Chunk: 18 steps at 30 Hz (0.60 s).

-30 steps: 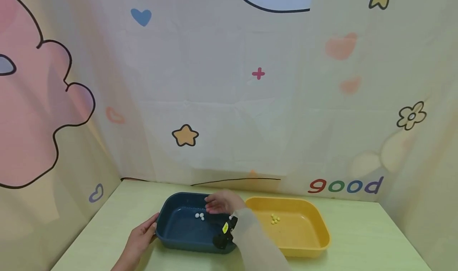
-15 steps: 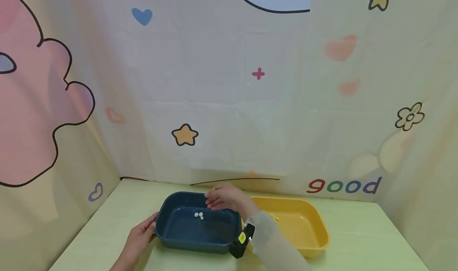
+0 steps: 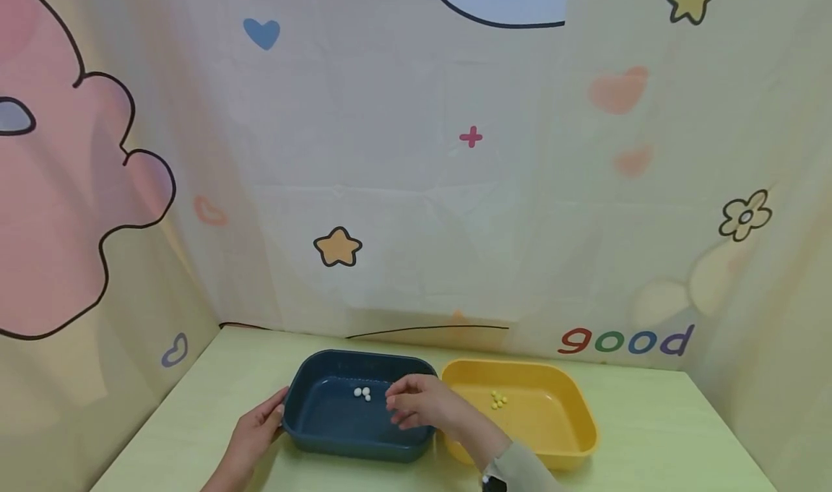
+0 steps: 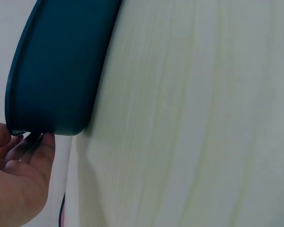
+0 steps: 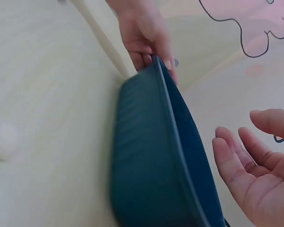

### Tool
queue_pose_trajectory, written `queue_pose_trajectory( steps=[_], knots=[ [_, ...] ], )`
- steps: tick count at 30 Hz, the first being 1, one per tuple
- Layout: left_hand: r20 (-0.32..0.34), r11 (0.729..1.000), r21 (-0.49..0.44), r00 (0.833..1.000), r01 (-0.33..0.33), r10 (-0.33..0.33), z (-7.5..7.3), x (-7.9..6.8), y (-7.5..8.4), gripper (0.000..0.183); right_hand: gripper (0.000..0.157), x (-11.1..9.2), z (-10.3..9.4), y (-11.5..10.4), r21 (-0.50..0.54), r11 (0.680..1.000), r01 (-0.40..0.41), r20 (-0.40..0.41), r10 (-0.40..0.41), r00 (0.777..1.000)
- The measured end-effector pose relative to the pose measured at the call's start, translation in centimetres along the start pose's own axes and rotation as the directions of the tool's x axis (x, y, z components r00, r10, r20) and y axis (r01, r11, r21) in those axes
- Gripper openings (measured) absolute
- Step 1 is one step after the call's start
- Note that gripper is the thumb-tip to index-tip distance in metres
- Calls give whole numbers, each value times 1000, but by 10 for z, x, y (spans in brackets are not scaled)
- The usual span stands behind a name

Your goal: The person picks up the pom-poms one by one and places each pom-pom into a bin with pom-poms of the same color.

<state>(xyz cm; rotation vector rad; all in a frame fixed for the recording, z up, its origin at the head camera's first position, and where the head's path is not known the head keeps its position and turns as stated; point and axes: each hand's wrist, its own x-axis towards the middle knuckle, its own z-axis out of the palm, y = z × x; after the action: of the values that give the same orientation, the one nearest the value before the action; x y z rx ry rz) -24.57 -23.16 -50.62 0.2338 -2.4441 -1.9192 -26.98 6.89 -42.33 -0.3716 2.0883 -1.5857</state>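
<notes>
A dark blue basin (image 3: 364,449) stands on the table with several small white balls (image 3: 362,392) inside. My left hand (image 3: 255,430) holds its left end at the rim; in the left wrist view, the fingers (image 4: 43,153) meet the rim and outer wall. My right hand (image 3: 421,402) hovers over the right part of the blue basin, fingers loosely bent and nothing between them. The right wrist view shows the right hand's thumb (image 5: 270,119) held apart from the other fingers. Beside the blue basin is a yellow basin (image 3: 552,423) with several small yellow balls (image 3: 498,399).
The pale green table (image 3: 656,434) extends past both basins. A printed cloth (image 3: 416,275) hangs behind and at both sides. In the right wrist view, a blurred whitish round thing (image 5: 4,139) shows at the left.
My right hand first rises toward the blue basin's back rim, then comes back nearer and slightly right, uncovering the yellow balls. The left hand stays at the basin's left end.
</notes>
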Motion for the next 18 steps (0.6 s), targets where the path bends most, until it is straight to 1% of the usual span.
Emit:
queue_pose_trajectory(
  steps=[6, 10, 15, 18],
  knots=[
    [0, 1000, -5, 1000, 2, -2, -2, -1, -1, 44, 22, -25, -1, 18, 102, 994, 25, -30, -22, 999],
    [2, 1000, -9, 1000, 4, -4, -1, -1, -1, 44, 21, -42, -1, 28, 150, 989, 16, -42, -10, 999],
    [5, 1000, -17, 1000, 7, -7, -1, -2, -1, 45, 24, -58, 1, 37, 134, 991, 4, -34, 1, 999],
    [13, 999, -34, 1000, -9, 10, -1, -2, -3, 46, 26, -66, 2, 42, 120, 993, -8, -15, 10, 1000]
  ],
)
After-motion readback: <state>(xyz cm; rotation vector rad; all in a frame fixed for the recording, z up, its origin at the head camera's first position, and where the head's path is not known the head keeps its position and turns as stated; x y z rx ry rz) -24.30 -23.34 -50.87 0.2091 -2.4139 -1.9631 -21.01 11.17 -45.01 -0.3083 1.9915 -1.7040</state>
